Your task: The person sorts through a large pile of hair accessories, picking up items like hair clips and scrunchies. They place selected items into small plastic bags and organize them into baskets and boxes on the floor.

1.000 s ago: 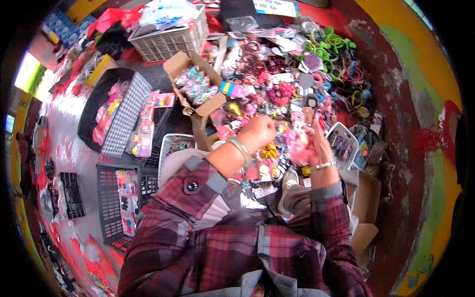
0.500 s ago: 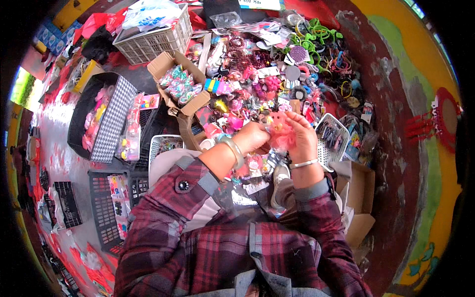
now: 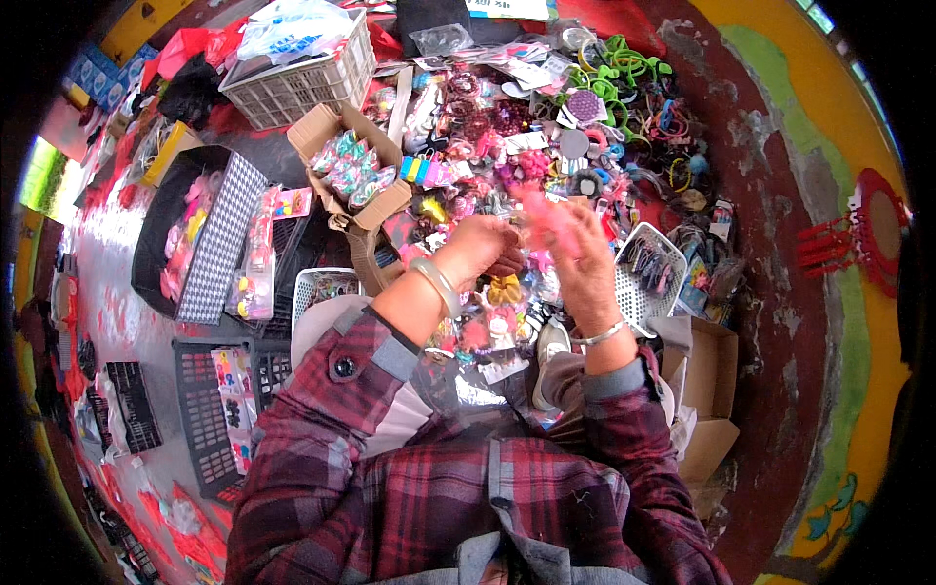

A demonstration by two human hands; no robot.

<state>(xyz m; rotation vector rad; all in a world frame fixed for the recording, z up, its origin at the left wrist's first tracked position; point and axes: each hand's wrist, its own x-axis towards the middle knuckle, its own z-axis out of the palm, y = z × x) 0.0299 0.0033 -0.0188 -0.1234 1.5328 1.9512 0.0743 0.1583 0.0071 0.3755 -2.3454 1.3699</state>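
Over the pile of hair accessories (image 3: 497, 161) I hold both hands up in front of me. At my right hand's (image 3: 588, 268) fingertips is a pink, gauzy hair ornament (image 3: 548, 222), smeared by motion. Those fingers are partly behind it and blurred too. Close by on the left, my left hand (image 3: 485, 246) has its fingers curled in. What it holds, if anything, is hidden. A mustard-yellow bow (image 3: 503, 291) lies just below the hands, among small carded and bagged pieces.
A white basket (image 3: 651, 278) of hair clips stands right of my right hand. Left are a cardboard box (image 3: 392, 202) of bagged pieces and a houndstooth box (image 3: 222, 239). Green headbands (image 3: 624, 70) lie far right, a grey crate (image 3: 302, 86) far left. My shoe (image 3: 552, 353) is below.
The pink ornament has swung up and away from my left hand, together with my right hand's fingers. My left hand has drawn back slightly to the left, and the yellow bow has come into view.
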